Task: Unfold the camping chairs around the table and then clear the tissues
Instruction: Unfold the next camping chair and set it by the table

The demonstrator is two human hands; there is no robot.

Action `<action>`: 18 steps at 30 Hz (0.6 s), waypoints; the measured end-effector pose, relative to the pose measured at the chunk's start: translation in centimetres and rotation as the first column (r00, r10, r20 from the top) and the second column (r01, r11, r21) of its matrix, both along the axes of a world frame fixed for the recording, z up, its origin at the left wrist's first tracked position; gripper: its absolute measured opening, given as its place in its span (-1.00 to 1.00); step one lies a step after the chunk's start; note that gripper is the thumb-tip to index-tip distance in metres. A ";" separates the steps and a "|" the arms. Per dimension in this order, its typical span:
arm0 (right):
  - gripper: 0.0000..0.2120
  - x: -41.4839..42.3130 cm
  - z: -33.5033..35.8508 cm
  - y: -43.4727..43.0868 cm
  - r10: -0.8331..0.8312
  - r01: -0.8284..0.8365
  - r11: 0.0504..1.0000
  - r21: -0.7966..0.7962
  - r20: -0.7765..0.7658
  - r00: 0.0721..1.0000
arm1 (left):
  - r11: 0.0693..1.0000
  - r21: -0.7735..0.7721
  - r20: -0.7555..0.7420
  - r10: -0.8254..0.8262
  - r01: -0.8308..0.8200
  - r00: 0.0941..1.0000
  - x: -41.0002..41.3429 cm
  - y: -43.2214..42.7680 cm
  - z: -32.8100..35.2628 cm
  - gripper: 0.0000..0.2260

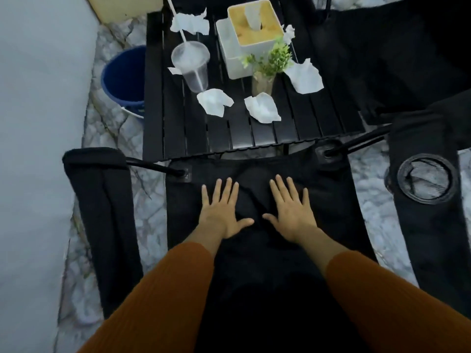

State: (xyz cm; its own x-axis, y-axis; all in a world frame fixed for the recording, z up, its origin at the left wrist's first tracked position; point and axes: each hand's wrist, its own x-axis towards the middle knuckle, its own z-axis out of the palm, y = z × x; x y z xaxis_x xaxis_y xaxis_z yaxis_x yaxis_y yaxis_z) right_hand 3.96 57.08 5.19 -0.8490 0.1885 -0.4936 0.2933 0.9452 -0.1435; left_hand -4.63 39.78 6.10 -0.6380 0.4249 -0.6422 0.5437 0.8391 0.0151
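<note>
The near camping chair [254,171] fills the lower view, its black seat spread wide, both armrests out to the sides and its front edge just beside the slatted black table [229,135]. A second chair [395,59] stands at the table's far right, apparently open too. The left hand [219,212] and right hand [290,210] lie flat on the seat fabric side by side, fingers straight and spread, gripping nothing. This looks like the last press of the unfolding step. The crumpled tissues [215,101] are scattered on the tabletop around a tissue box [254,24] and a plastic cup [191,62]. Next, likely, the hands must lift and reach over the seat to pinch each tissue without tipping the cup.
</note>
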 end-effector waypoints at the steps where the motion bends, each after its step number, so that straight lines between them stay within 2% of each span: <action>1: -0.13 0.0 -1.4 0.1 0.010 -0.011 1.000 0.007 0.066 0.998 | 0.999 -0.039 0.020 0.011 -0.010 1.000 -0.1 0.2 -1.1 -0.03; 3: -0.08 0.0 -3.7 0.5 0.015 -0.016 1.000 0.001 0.196 0.981 | 0.993 -0.117 0.033 0.012 -0.008 0.999 -0.5 0.6 -2.8 0.01; 5: -0.06 0.0 -4.7 0.8 0.026 -0.025 1.000 -0.006 0.237 0.971 | 0.990 -0.141 0.000 -0.005 0.005 1.000 -0.7 0.6 -3.6 0.02; 7: -0.08 0.5 -4.4 0.7 0.029 -0.023 0.999 -0.028 0.205 0.978 | 0.999 -0.035 -0.062 -0.018 0.016 0.998 0.1 0.0 -3.7 -0.03; 9: -0.10 1.9 -4.0 0.5 0.005 -0.002 1.000 -0.030 0.102 0.995 | 0.992 0.120 -0.123 -0.021 0.036 0.992 2.0 -1.0 -3.8 -0.10; 11: -0.14 3.8 -3.6 0.2 -0.018 0.018 1.000 -0.002 0.013 1.000 | 0.982 0.179 -0.137 -0.029 0.053 0.990 4.4 -2.4 -4.1 -0.15; 12: -0.14 4.9 -3.6 0.2 -0.029 0.029 1.000 0.003 0.020 0.999 | 0.984 0.173 -0.121 -0.023 0.044 0.992 5.6 -3.1 -4.4 -0.17; 16: -0.14 8.2 -4.5 0.9 -0.027 0.029 1.000 -0.004 0.259 0.965 | 0.994 0.097 -0.037 0.054 -0.050 0.998 8.2 -4.5 -5.7 -0.24; 18: -0.12 8.2 -4.0 1.3 -0.008 0.019 0.999 -0.035 0.304 0.953 | 0.996 0.075 -0.023 0.044 -0.042 0.999 7.9 -4.3 -5.5 -0.23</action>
State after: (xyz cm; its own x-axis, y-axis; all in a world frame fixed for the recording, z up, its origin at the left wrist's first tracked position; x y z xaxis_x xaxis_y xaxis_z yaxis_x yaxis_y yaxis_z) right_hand 12.14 58.38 1.14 -0.6555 0.1757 -0.7345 0.3414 0.9365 -0.0807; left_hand 3.31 35.52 0.59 -0.6721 0.4424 -0.5938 0.5078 0.8590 0.0652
